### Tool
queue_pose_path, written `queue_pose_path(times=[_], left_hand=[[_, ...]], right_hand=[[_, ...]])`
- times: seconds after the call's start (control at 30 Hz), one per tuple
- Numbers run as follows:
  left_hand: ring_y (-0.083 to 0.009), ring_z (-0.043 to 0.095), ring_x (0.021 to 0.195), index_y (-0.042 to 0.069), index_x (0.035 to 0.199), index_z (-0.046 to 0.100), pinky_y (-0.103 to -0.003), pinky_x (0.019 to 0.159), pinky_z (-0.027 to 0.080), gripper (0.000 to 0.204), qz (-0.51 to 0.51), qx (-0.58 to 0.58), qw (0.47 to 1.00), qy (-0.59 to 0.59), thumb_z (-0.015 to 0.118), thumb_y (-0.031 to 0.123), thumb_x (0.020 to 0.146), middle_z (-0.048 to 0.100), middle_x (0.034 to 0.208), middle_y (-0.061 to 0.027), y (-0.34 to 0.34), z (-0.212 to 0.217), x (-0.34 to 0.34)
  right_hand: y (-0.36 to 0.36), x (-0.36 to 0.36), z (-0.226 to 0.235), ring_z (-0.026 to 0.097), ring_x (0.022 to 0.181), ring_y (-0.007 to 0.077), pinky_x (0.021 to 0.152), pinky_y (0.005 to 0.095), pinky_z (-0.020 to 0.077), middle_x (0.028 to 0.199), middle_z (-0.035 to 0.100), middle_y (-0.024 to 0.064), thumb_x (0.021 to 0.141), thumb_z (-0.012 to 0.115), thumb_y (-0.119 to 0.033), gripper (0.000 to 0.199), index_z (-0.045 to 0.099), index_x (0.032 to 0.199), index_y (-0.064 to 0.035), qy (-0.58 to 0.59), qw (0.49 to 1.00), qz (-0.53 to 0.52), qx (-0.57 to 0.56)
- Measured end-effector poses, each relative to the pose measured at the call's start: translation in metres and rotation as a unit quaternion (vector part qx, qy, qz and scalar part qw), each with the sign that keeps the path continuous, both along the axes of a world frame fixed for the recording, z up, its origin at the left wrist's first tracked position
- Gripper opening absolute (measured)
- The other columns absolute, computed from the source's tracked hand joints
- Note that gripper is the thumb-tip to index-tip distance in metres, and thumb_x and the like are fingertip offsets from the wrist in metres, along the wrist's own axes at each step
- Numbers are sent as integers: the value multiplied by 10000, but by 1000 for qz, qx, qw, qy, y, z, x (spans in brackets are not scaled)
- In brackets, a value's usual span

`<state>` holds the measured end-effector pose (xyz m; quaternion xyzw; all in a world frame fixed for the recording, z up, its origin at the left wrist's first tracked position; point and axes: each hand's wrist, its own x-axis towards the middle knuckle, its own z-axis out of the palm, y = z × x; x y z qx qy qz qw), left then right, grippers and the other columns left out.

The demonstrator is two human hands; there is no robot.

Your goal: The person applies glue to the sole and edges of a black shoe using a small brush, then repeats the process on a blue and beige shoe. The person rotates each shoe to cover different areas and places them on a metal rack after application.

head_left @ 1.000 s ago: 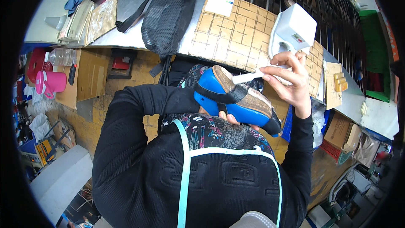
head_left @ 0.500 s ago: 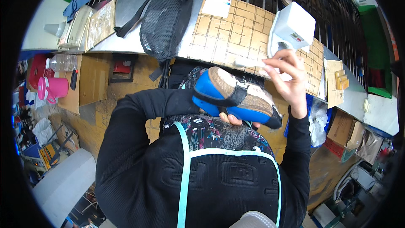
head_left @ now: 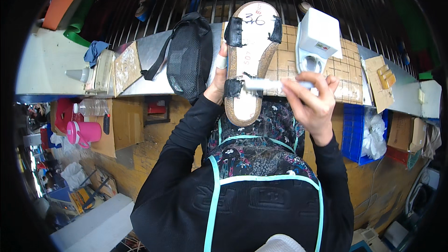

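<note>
My left hand (head_left: 217,79), a white wrap on one finger, grips the left side of an unsoled sandal (head_left: 248,58). Its underside faces up, with a pale middle, cork edges and handwritten marks. Black strap ends are folded over it near both ends. My right hand (head_left: 313,102) pinches a white stick-like tool (head_left: 266,84), blurred by motion. The tool's tip is at the strap ends near the sandal's lower end; I cannot tell its exact kind. Just beyond the right hand stands a white plastic container (head_left: 319,32) with a round opening at its front.
Under the sandal lies a taped cardboard sheet (head_left: 347,72) on the metal bench. A black mesh bag (head_left: 189,56) sits left of it. A cardboard piece with a yellowish block (head_left: 386,77) lies right. Below the bench are a blue crate (head_left: 353,133) and a pink bucket (head_left: 84,133).
The sandal, on a blue form, has gone from my lap up over the bench and turned underside up. My right hand has brought the white tool down to it.
</note>
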<state>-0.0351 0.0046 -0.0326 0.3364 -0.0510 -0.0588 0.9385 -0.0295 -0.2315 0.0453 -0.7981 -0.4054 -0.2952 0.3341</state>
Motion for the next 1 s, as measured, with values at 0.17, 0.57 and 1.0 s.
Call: queue_pose_path(times=[0.17, 0.57, 1.0], left_hand=[[-221, 597, 1134, 11, 1413, 389, -366, 957, 515, 822, 3, -61, 998, -14, 390, 672, 925, 553, 1301, -148, 1, -6, 0], [-205, 593, 1130, -14, 1380, 432, -332, 958, 492, 828, 110, 145, 983, -15, 394, 675, 922, 568, 1285, -150, -8, 16, -1], [-180, 628, 1023, -42, 1275, 532, -317, 910, 498, 728, 156, 311, 937, 27, 404, 602, 962, 636, 1159, -128, -1, 6, 0]], right_hand=[[12, 13, -10, 510, 665, 82, 740, 324, 231, 890, 604, -29, 685, 803, -123, 286, 752, 962, -174, -101, 990, -96, 33], [-2, -25, -28, 529, 726, 117, 732, 329, 264, 865, 620, -3, 721, 787, -134, 194, 753, 912, -144, 142, 990, 1, 15], [8, -22, -48, 485, 694, 123, 757, 298, 284, 900, 612, 8, 735, 789, -114, 191, 764, 925, -124, 174, 979, -56, 86]])
